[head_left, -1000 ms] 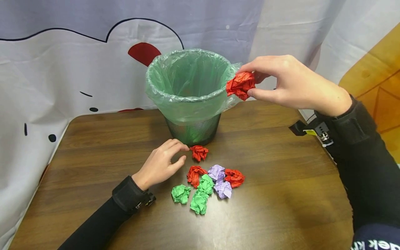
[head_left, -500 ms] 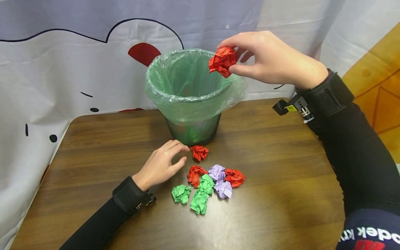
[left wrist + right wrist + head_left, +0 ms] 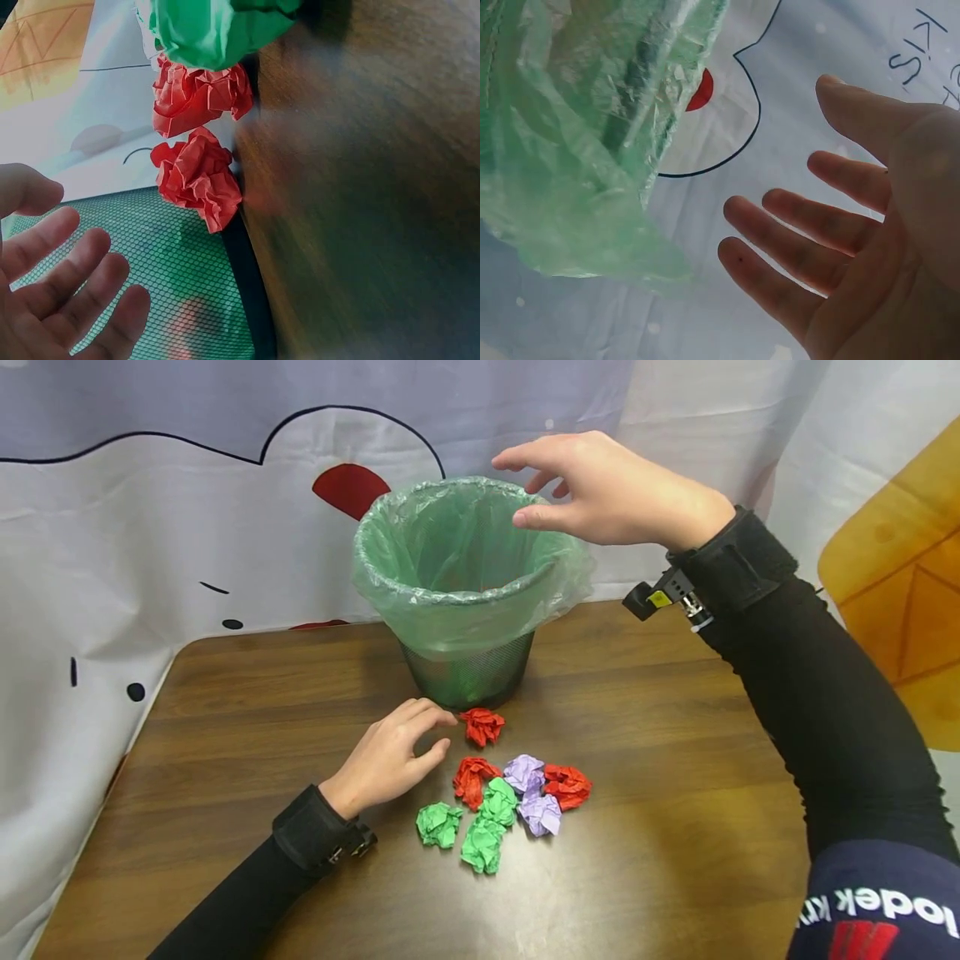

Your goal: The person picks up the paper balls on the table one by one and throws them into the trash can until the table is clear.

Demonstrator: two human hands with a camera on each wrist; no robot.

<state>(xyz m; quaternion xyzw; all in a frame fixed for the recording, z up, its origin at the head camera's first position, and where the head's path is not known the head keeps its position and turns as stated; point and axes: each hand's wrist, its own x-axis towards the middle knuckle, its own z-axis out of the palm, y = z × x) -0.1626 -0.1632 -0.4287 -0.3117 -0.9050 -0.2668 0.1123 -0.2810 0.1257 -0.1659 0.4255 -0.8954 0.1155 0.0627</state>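
Note:
My right hand [image 3: 592,489] hovers over the right rim of a mesh wastebasket [image 3: 472,672], its fingers spread and holding nothing. A green plastic bag [image 3: 457,627] lines the basket and folds over its rim; in the right wrist view the bag [image 3: 577,180] hangs left of the fingers. On the table, my left hand [image 3: 386,756] lies with relaxed fingers, the index fingertip close to a red crumpled paper ball [image 3: 482,727] at the basket's foot. Closer to me lie two more red balls [image 3: 567,787], two purple balls [image 3: 540,812] and three green balls [image 3: 438,824], most of them bunched together.
The wooden table [image 3: 660,718] carries everything, with the basket near its back edge. A printed curtain [image 3: 187,543] hangs right behind it. Black wrist straps with small cameras [image 3: 652,600] sit on both wrists.
My right hand carried a red paper ball leftward and up over the basket and let it go; the ball has dropped out of the fingers. The left hand has stayed put.

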